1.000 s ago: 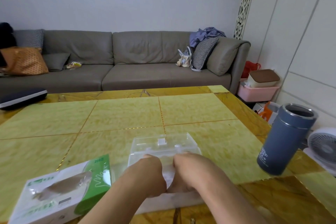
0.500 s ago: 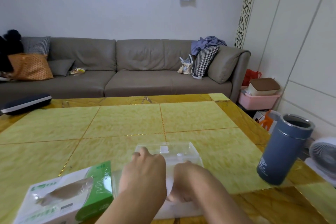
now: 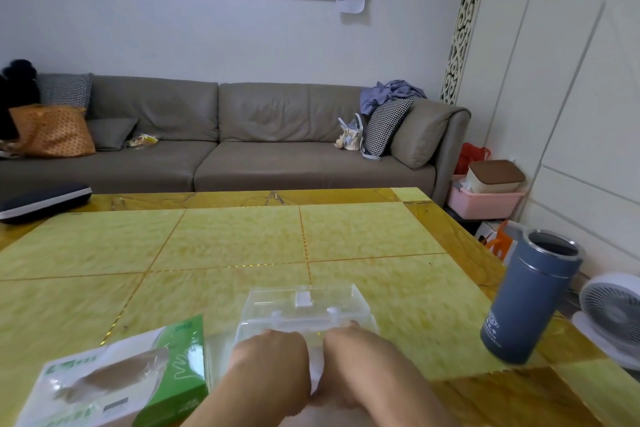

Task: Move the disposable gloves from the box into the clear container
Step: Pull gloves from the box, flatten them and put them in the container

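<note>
Both hands sit low in my view, side by side over the near part of the clear container (image 3: pixel 304 314). My left hand (image 3: pixel 273 362) shows its back to the camera, fingers bent downward at the knuckles into the container; my right hand (image 3: pixel 349 354) lies just beside it, fingers likewise bent down and out of sight. I cannot tell whether either hand is pinching anything, since the fingertips are hidden behind the knuckles and the blurred plastic. The two hands nearly touch at the wrists.

The container stands on the yellow-green tiled table (image 3: pixel 242 246), its clear lid tipped up on the far side with a small white latch at the middle. Just left of it, touching or nearly so, lies the green and white box (image 3: pixel 128 378) of disposable gloves (image 3: pixel 114 376), which show brownish through its torn window.

Well to the right, near the table edge, a blue-grey flask (image 3: pixel 530 302) stands without a lid. Beyond the table runs a grey sofa (image 3: pixel 242 149), and a white fan (image 3: pixel 613 315) sits on the floor at the right.
</note>
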Motion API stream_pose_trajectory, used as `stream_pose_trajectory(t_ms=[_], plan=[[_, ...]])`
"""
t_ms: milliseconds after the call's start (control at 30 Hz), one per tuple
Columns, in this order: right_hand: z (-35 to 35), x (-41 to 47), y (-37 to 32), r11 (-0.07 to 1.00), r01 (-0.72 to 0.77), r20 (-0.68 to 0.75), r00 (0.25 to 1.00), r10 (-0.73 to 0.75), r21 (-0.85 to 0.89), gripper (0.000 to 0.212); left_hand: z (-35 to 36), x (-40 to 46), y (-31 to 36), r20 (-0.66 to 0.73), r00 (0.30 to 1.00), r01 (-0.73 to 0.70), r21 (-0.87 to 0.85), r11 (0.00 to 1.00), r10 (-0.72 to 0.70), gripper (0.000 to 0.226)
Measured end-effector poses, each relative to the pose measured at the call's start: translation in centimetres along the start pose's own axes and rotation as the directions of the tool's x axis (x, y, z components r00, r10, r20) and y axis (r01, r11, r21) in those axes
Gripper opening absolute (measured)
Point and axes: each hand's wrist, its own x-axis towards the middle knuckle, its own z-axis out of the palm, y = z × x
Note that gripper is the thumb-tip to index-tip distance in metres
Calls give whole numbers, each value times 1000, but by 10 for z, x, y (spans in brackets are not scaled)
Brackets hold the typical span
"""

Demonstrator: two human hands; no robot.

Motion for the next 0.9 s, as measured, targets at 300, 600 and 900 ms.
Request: stream_pose_trajectory(t_ms=[300,600,900], plan=[[-5,-24,-9,998,-17,-57,998,13,-64,14,-23,3,-8,256,967,-6,15,1000,1,33],[0,7,-14,988,-84,49,995,91,-131,17,-18,10,-12,229,973,-56,93,994,34,32],[-1,10,-15,991,-86,9,996,87,-106,42,-8,11,-34,145,987,-65,2,998,64,18]])
